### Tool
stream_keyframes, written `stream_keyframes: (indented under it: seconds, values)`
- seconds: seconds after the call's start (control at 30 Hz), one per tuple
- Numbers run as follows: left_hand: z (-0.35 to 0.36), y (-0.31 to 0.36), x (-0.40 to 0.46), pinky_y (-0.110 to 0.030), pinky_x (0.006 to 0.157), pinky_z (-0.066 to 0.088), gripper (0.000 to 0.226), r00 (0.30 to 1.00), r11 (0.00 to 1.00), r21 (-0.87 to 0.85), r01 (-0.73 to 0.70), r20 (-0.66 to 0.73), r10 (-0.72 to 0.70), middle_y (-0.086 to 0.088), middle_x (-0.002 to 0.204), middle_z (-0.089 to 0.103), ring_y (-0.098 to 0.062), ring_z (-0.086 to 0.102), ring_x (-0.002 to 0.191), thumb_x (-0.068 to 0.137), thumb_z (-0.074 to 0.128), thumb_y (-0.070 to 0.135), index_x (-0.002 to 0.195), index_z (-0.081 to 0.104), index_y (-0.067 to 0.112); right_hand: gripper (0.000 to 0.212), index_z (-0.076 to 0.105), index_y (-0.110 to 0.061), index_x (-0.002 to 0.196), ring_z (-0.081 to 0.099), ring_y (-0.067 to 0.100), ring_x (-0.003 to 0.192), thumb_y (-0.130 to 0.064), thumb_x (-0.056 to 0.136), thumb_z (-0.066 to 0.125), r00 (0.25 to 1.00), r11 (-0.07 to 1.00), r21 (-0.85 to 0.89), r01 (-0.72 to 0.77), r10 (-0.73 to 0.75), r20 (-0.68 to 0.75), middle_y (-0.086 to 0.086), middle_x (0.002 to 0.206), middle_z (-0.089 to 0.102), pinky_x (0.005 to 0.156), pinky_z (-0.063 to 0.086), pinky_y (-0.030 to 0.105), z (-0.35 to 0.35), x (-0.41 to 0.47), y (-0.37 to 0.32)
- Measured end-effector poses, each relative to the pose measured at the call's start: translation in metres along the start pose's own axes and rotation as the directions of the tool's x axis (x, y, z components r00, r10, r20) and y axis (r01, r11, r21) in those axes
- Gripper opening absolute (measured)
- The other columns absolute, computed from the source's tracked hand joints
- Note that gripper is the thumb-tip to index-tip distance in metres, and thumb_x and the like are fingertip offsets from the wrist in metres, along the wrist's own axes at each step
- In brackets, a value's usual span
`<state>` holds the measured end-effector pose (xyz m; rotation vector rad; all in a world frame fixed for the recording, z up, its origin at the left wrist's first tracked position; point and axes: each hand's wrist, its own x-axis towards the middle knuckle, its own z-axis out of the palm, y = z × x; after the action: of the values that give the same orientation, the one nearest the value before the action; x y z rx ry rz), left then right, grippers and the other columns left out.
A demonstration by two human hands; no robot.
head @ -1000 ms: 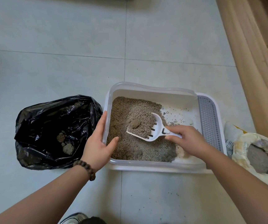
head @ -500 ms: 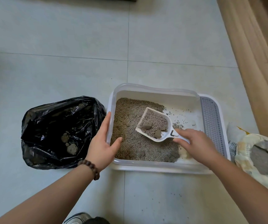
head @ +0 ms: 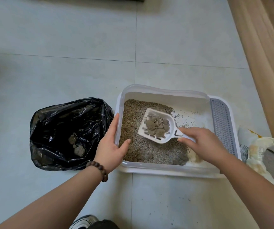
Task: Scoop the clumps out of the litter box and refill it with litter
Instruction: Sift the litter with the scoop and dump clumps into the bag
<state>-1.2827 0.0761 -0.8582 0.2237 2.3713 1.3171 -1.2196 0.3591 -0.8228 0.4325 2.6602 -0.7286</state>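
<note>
My right hand (head: 204, 144) grips the scoop (head: 157, 128), now sifted down to clumps (head: 157, 128); my left hand (head: 111, 144) clasps the box (head: 166, 92) wall; bag (head: 67, 129) next.

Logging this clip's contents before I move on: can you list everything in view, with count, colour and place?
litter box: one, white, on the floor at centre right
grate: one, grey, along the box's right edge
litter: one bed, brown-grey, fills the box's left part
scoop: one, white, held over the litter
clumps: several, grey-brown, in the scoop
bin bag: one, black, open, left of the box, a few clumps inside
litter sack: one, white and yellow, open, right of the box
floor: pale tiles
wooden furniture: light brown, upper right
shoe: one, dark and white, bottom edge
bracelet: one, brown beads, left wrist
left hand: grips the box's left wall
right hand: holds the scoop's handle
</note>
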Motion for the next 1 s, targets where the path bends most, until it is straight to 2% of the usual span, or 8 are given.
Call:
stream_keyframes:
  seconds: [0.13,0.27,0.37,0.57,0.73,0.87,0.93,1.0]
  values:
    - [-0.001,-0.002,0.0,-0.007,0.1,0.028,0.086,1.0,1.0,-0.011,-0.012,-0.001,0.012,0.023,0.153,0.02,0.034,0.036,0.099,0.087,0.066,0.024,0.149,0.01,0.042,0.037,0.056,-0.04,0.127,0.057,0.015,0.108,-0.042,0.09,0.057,1.0,0.999,-0.047,0.026,-0.026,0.013,-0.011,0.118,0.064,0.086,0.046,0.033,-0.002,0.0,-0.005]
    - [-0.001,-0.001,0.0,-0.013,0.104,0.027,0.086,1.0,1.0,-0.015,-0.007,-0.006,0.007,0.023,0.153,0.021,0.02,0.032,0.121,0.087,0.065,0.023,0.149,0.01,0.043,0.038,0.056,-0.037,0.127,0.057,0.017,0.109,-0.042,0.089,0.058,1.0,1.0,0.008,-0.008,0.008,-0.026,-0.009,0.117,0.064,0.088,0.047,0.038,-0.005,-0.002,-0.008]
    - [-0.001,-0.001,0.001,-0.014,0.102,0.026,0.085,1.0,1.0,-0.026,-0.009,-0.009,0.009,0.024,0.152,0.021,0.031,0.023,0.118,0.087,0.065,0.022,0.149,0.01,0.043,0.038,0.056,-0.039,0.127,0.056,0.016,0.111,-0.042,0.09,0.058,1.0,0.998,-0.058,0.002,0.0,0.021,-0.01,0.122,0.063,0.09,0.046,0.037,-0.003,-0.004,-0.008]
    - [-0.002,0.001,-0.001,-0.019,0.107,0.026,0.085,1.0,1.0,-0.031,-0.004,-0.013,0.004,0.024,0.152,0.022,0.026,0.025,0.122,0.087,0.065,0.022,0.149,0.011,0.042,0.036,0.057,-0.039,0.125,0.057,0.015,0.109,-0.038,0.09,0.059,0.999,1.0,-0.012,-0.006,0.006,0.034,-0.009,0.117,0.064,0.087,0.046,0.033,0.004,-0.004,-0.012]
    - [-0.003,0.004,-0.002,-0.024,0.109,0.027,0.084,1.0,1.0,-0.023,-0.002,-0.018,0.001,0.02,0.152,0.024,0.002,0.028,0.135,0.088,0.065,0.021,0.15,0.011,0.041,0.035,0.056,-0.042,0.125,0.057,0.016,0.101,-0.041,0.09,0.057,1.0,0.999,-0.038,0.003,-0.002,0.027,-0.006,0.115,0.065,0.081,0.045,0.032,0.01,-0.002,-0.016]
    - [-0.002,0.006,-0.003,-0.007,0.094,0.035,0.084,1.0,1.0,-0.019,0.008,-0.013,-0.008,0.019,0.151,0.025,0.005,0.047,0.107,0.088,0.064,0.023,0.149,0.01,0.043,0.039,0.055,-0.039,0.128,0.057,0.017,0.104,-0.044,0.09,0.056,1.0,0.999,-0.026,-0.018,0.018,0.001,-0.006,0.116,0.065,0.082,0.046,0.033,0.007,-0.001,-0.021]
    - [-0.001,0.005,-0.002,0.008,0.07,0.032,0.083,1.0,1.0,-0.014,0.01,-0.019,-0.01,0.016,0.152,0.027,0.012,0.035,0.073,0.088,0.064,0.024,0.148,0.01,0.045,0.041,0.054,-0.037,0.129,0.057,0.018,0.108,-0.045,0.089,0.057,1.0,0.999,-0.049,-0.01,0.01,0.0,-0.005,0.119,0.065,0.085,0.046,0.034,0.0,0.001,-0.026]
    - [0.0,0.003,-0.001,0.008,0.062,0.033,0.083,1.0,1.0,-0.011,0.023,-0.019,-0.023,0.015,0.151,0.03,0.01,0.028,0.065,0.088,0.063,0.024,0.148,0.01,0.046,0.04,0.056,-0.037,0.128,0.056,0.019,0.11,-0.043,0.089,0.059,1.0,0.999,-0.026,0.02,-0.02,-0.018,-0.004,0.121,0.065,0.088,0.046,0.035,-0.011,0.002,-0.037]
